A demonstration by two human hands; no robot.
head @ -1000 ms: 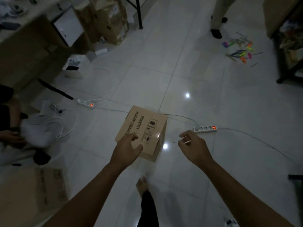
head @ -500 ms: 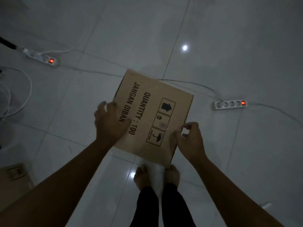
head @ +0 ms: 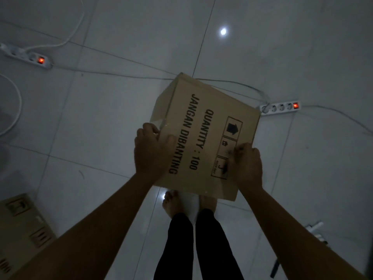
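Cardboard box (head: 203, 126) tilted, printed face up; left hand (head: 151, 153) grasps its left edge, right hand (head: 247, 165) grasps its right edge

The room is dim. The floor (head: 105, 110) is laid with large, glossy, pale tiles with thin dark joints, and a round bright reflection (head: 223, 31) of a lamp shines on it at the far side. A white power strip (head: 30, 58) with a glowing red switch lies at the far left, with a white cable (head: 68, 37) curving away from it. A second power strip (head: 280, 107), its switch also lit red, lies to the right, and a thin cord (head: 125, 76) runs across the tiles between the two. A printed brown carton (head: 22, 225) sits in the near left corner.
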